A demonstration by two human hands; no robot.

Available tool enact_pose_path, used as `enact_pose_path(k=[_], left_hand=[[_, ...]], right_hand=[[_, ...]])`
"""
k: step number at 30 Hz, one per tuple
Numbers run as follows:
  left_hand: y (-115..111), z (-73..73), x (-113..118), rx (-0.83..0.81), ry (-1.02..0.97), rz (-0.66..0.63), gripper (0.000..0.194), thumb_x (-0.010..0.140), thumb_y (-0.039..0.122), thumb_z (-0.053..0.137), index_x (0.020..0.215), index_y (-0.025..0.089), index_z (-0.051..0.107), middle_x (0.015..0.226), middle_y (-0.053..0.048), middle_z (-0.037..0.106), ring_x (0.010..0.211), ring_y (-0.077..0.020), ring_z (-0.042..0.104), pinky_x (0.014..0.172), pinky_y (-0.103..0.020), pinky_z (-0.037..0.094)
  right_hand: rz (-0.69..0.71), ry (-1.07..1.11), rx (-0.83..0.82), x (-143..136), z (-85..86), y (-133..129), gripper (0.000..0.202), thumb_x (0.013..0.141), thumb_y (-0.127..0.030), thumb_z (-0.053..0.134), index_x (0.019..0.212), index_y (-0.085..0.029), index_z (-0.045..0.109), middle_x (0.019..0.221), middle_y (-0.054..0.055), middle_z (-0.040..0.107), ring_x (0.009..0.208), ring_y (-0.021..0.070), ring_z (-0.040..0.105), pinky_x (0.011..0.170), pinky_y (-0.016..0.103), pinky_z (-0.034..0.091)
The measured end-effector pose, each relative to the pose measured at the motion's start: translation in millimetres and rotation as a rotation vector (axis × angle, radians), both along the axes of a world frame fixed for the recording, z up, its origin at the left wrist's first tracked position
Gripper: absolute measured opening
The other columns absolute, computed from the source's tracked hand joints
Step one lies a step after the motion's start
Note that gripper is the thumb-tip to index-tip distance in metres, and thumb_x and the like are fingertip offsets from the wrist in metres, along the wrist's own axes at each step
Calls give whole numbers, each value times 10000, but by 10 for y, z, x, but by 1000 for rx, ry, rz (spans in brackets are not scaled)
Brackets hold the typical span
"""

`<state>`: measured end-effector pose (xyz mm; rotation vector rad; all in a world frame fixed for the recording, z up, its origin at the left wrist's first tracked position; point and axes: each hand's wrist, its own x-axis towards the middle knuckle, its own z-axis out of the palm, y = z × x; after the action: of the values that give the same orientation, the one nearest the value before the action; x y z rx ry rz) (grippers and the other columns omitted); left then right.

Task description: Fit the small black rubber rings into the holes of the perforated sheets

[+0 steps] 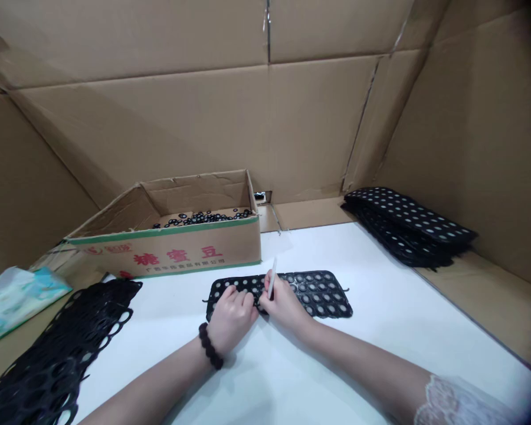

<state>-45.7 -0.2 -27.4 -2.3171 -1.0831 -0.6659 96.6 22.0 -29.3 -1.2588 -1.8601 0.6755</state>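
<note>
A black rubbery sheet [321, 295] with rows of round discs lies flat on the white table, directly under both hands. My right hand [283, 301] is closed around a thin pale pen-like stick [273, 277], held upright with its lower end hidden by the fingers. Beside it, my left hand [234, 313], with a black bead-like band at the wrist, rests closed on the near left part of the sheet. Its fingertips are curled under, so I cannot make out what they pinch. The two hands nearly touch.
Behind the sheet stands an open cardboard box [159, 254] with many small black rings [199, 218] inside. Black perforated sheets [48, 348] lie at left, near a tissue pack [24, 301]. Stacked dotted black sheets [411, 221] sit at right. Cardboard walls [203, 118] enclose the table.
</note>
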Motion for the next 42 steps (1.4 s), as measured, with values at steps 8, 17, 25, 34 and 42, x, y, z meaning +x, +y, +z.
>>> enact_pose_path(k=[8, 17, 25, 34, 42], left_hand=[[10, 78, -61, -184, 110, -55, 130, 706, 96, 396, 741, 143, 513, 600, -21, 518, 581, -150, 483, 690, -331, 388], [40, 191, -149, -422, 130, -142, 65, 754, 216, 427, 753, 165, 468, 670, -26, 533, 648, -160, 485, 697, -324, 376], [94, 307, -210, -612, 26, -185, 192, 817, 289, 372, 669, 179, 424, 682, -19, 505, 671, -153, 473, 663, -300, 381], [148, 259, -239, -728, -124, -237, 427, 723, 183, 470, 1142, 226, 401, 1206, -43, 453, 1126, -203, 382, 956, -361, 306], [161, 279, -242, -778, -244, -234, 273, 734, 255, 499, 1004, 220, 480, 1149, -48, 492, 1072, -186, 448, 913, -312, 366]], right_hand=[[21, -75, 82, 48, 85, 0, 48, 699, -166, 434, 703, -184, 390, 686, 13, 478, 672, 154, 458, 654, 273, 361], [79, -62, 88, 398, 59, 236, 122, 729, -289, 501, 752, -173, 534, 841, 56, 554, 876, 204, 495, 802, 328, 378], [75, 30, 13, 407, 26, 277, 193, 765, -330, 472, 735, -166, 569, 761, 38, 592, 762, 175, 546, 725, 287, 402], [125, 169, -57, 402, 75, 260, 214, 754, -355, 496, 731, -161, 583, 720, 22, 618, 713, 161, 560, 685, 261, 403], [33, 271, -100, 408, 19, 342, 272, 783, -388, 442, 706, -152, 552, 698, 23, 603, 677, 154, 547, 640, 251, 400]])
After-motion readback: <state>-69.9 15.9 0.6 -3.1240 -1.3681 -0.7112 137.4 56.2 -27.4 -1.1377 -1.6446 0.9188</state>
